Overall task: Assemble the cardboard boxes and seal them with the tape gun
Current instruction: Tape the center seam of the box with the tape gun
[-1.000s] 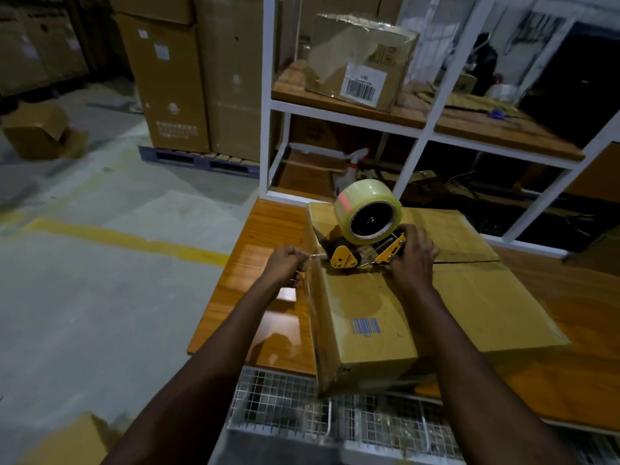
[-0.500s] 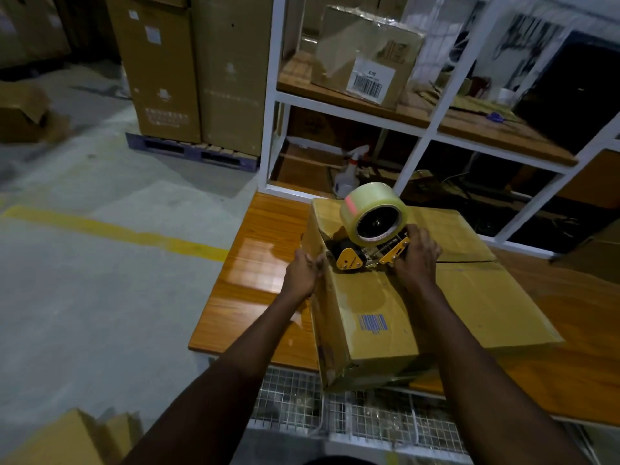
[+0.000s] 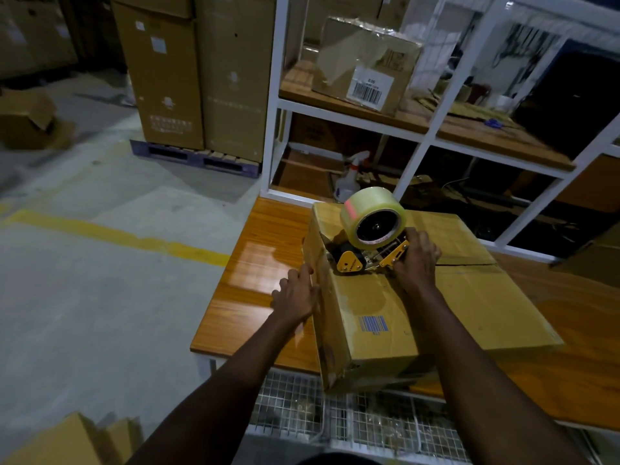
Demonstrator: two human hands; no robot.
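A closed cardboard box (image 3: pixel 463 297) lies on the orange wooden table (image 3: pixel 255 263), its near corner overhanging the front edge. A yellow tape gun (image 3: pixel 369 243) carrying a big roll of clear tape sits on the box's top at the left end of the flap seam. My right hand (image 3: pixel 417 260) grips the gun's handle. My left hand (image 3: pixel 297 295) presses flat against the box's left side just below the top edge, where shiny tape runs down. A blue barcode is printed on the box top.
A white-framed shelf rack (image 3: pixel 278 105) stands behind the table, holding a wrapped box (image 3: pixel 365 62) and a spray bottle (image 3: pixel 350 179). Tall cartons (image 3: pixel 198 72) stand on a pallet at the back left. A wire basket (image 3: pixel 352 414) hangs below the table front. Loose boxes (image 3: pixel 67 441) lie on the floor.
My left hand let go of the pinched tape end beside the box and moved in flat against the box's left side. The tape gun and right hand stayed put.
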